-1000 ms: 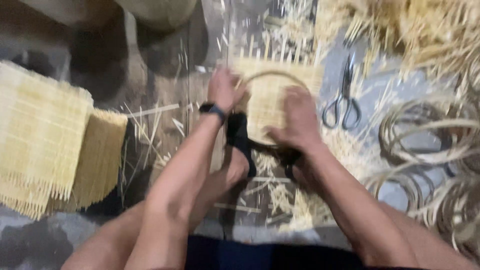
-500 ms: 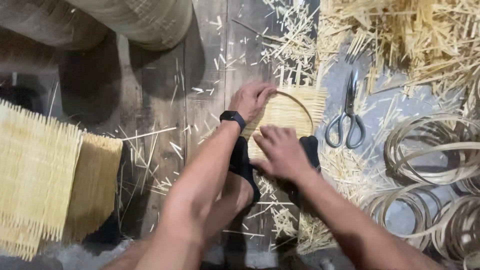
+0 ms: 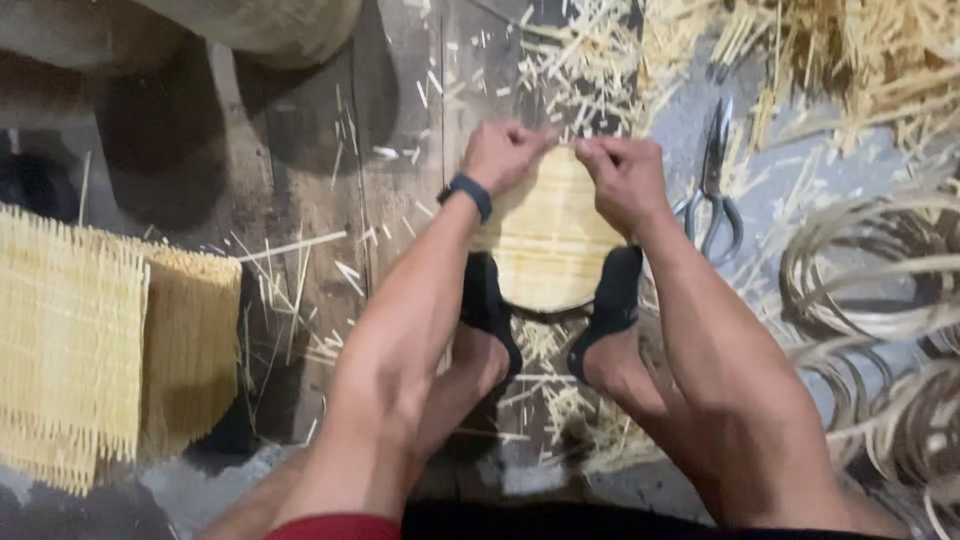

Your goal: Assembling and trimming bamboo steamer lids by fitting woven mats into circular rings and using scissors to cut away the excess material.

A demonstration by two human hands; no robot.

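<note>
A pale woven bamboo mat fitted into a round hoop lies on the floor between my two feet in dark socks. My left hand, with a dark band at the wrist, pinches the mat's far edge. My right hand grips the same far edge just beside it, fingers closed. Both feet press on the near rim of the hoop.
Scissors lie just right of my right hand. Coiled bamboo strips sit at the right, loose bamboo sticks at the top right. Stacked woven mats lie at the left. A large basket stands at the top.
Both hands have moved from the middle and side of the mat up to its far edge, and now sit close together there. The view has shifted slightly.
</note>
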